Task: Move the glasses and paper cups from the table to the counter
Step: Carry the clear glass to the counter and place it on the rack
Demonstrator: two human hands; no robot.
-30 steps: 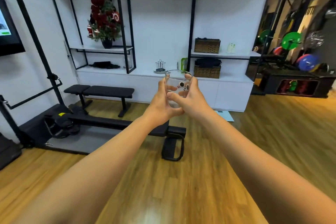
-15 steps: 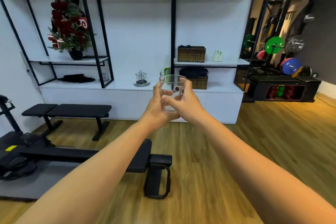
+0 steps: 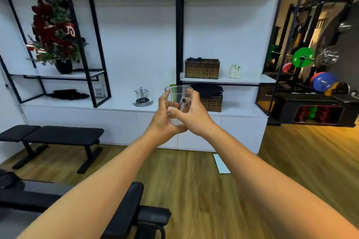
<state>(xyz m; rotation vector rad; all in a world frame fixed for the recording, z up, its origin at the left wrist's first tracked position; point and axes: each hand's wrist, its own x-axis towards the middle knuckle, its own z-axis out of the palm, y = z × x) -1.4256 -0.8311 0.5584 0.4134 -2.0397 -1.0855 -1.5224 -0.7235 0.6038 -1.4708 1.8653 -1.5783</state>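
A clear glass with a small cartoon print is held upright in front of me at arm's length. My left hand grips its left side and base. My right hand wraps round its right side, thumb across the front. The white counter runs along the wall just behind the glass, a short way ahead. The glass looks empty. No table and no paper cups are in view.
On the counter stand a metal cup rack on a plate, a wicker basket and black cloth. A black bench stands at left, gym equipment lies low in front, weight plates are at right.
The counter has grown larger and nearer as I walk toward it. Both hands keep the same hold on the glass. The floor equipment has slid down and left in view.
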